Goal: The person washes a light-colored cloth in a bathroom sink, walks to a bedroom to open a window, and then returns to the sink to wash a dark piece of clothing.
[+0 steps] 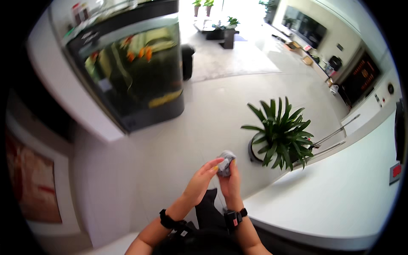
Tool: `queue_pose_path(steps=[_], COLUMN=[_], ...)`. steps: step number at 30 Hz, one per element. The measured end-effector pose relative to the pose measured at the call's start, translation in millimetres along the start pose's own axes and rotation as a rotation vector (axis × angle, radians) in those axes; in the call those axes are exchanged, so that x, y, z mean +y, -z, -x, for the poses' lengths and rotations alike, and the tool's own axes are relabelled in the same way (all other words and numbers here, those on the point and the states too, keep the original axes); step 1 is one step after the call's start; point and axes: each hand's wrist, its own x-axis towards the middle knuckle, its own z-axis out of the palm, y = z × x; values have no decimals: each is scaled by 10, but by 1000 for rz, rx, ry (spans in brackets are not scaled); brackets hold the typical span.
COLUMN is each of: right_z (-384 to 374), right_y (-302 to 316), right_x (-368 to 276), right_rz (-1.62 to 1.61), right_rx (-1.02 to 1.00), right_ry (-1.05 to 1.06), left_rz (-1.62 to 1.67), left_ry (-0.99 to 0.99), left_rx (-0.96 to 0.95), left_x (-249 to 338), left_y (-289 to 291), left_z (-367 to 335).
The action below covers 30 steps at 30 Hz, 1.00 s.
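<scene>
Big picture first: a tall dark glass fish tank with orange fish fills the left of the room, standing on the pale tiled floor. Along the right sweeps a broad white curved desk, and just off its near edge sits a green spiky-leaved plant in a round dark pot.

Now down to the action. The person stands between the desk and the wall, both forearms raised, a black band on each wrist. The left hand has its fingers stretched forward, tips resting on top of a small crumpled grey cloth wad. The right hand comes up under the wad with its fingers curled round the lower part, so the wad is pinched between both hands, held in the air in front of the chest, well clear of the desk and near the plant.

How far along? My read: early going. The wad is bunched and in hand, not touching any surface, so any wiping looks not yet begun.
</scene>
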Motion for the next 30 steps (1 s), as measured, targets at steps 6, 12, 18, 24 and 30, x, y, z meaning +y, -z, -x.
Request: queue_pose_path(steps=[6, 12, 18, 24, 30], right_z=[-1662, -3043, -4561, -6420, -7120], right_y=[-543, -795, -626, -11, -384], right_x=[-111, -705, -1263, -2039, -3652], right_rz=[-527, -481, -580, -758, -1190], right_rx=[-406, -118, -77, -134, -34], right_ry=[-157, -151, -20, 240, 408], left_rz=[421, 537, 609, 619, 473], left_ry=[131, 222, 455, 696, 847], left_rx=[-245, -360, -455, -531, -749], left_x=[638, 1193, 1203, 1112, 898], left_y=[91, -217, -294, -562, -1600], left_z=[-1614, -3501, -5312, -7287, -8970])
